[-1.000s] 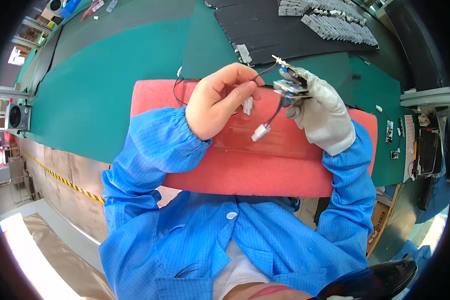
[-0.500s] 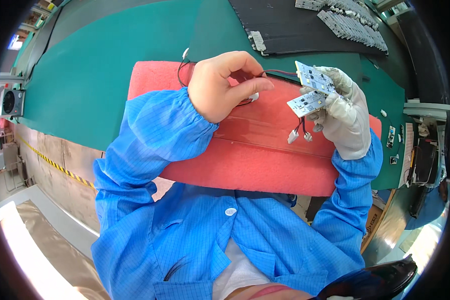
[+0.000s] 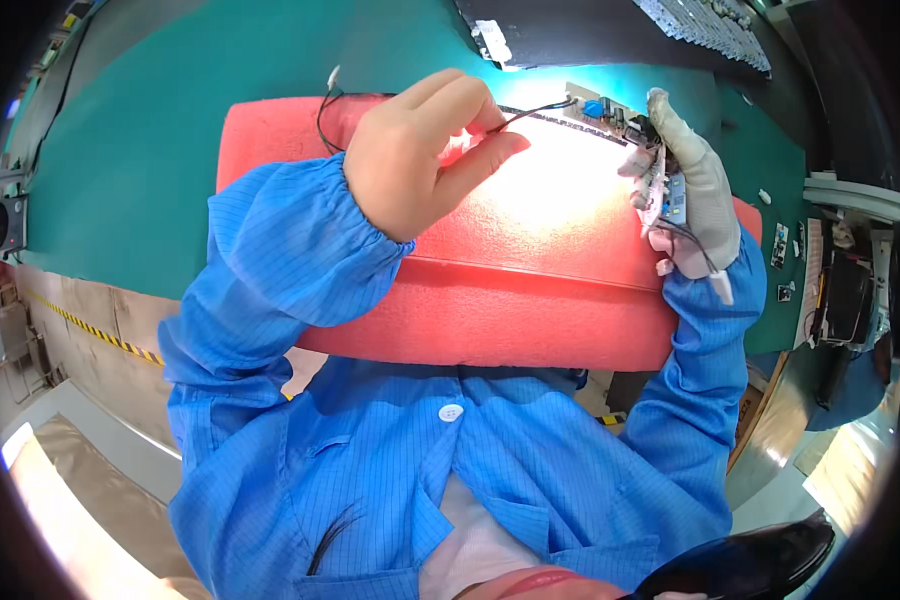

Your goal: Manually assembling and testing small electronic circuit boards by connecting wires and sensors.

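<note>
My bare left hand (image 3: 402, 150) pinches a thin dark wire (image 3: 532, 112) between thumb and fingertips over a pink foam pad (image 3: 490, 325). This wire runs to a small circuit board (image 3: 612, 117) with a blue component, which my gloved right hand (image 3: 705, 190) grips. The same hand holds a second circuit board (image 3: 674, 198), turned on edge, with dark leads and a white plug (image 3: 721, 287) hanging down. Bright white light falls on the foam below the first board. A white connector (image 3: 333, 76) on a dark lead sticks out beyond my left hand.
Beneath the foam lies a green table mat (image 3: 140, 190). Rows of circuit boards (image 3: 715, 35) sit on a black sheet (image 3: 590, 40) at the far right. Small boards (image 3: 779, 245) lie at the right edge. A fan-like box (image 3: 6, 226) stands far left.
The boards in my right hand have turned over, their component side now showing, and bright light has come on over the foam. My left hand has shifted slightly left, still pinching the wire.
</note>
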Demonstrator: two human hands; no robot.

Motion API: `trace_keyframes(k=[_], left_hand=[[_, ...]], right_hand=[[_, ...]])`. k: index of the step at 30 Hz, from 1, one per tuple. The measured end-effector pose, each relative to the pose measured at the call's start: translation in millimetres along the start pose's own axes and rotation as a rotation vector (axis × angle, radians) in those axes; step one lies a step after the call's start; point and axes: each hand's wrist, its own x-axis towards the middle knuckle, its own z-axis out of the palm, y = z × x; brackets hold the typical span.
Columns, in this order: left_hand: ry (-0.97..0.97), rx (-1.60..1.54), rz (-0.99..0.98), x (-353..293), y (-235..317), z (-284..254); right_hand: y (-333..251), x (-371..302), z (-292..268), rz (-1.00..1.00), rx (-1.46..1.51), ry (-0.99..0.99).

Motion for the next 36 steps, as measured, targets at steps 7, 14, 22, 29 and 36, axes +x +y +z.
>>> trace_keyframes(k=[7,14,22,29,36], left_hand=[[-0.074,-0.116,-0.107,1,3,-3],[-0.057,-0.092,-0.043,0,-2,-3],[-0.061,-0.067,-0.033,1,-3,-6],[-0.288,0.002,-0.139,8,-6,-14],[-0.098,-0.378,-0.318,10,-6,-10]], right_hand=[[7,10,-11,-0.002,-0.005,-0.021],[8,6,-5,-0.019,0.062,0.006],[13,11,-12,-0.074,0.122,-0.074],[13,12,-14,-0.100,0.183,-0.183],[16,12,-12,-0.010,0.496,-0.253]])
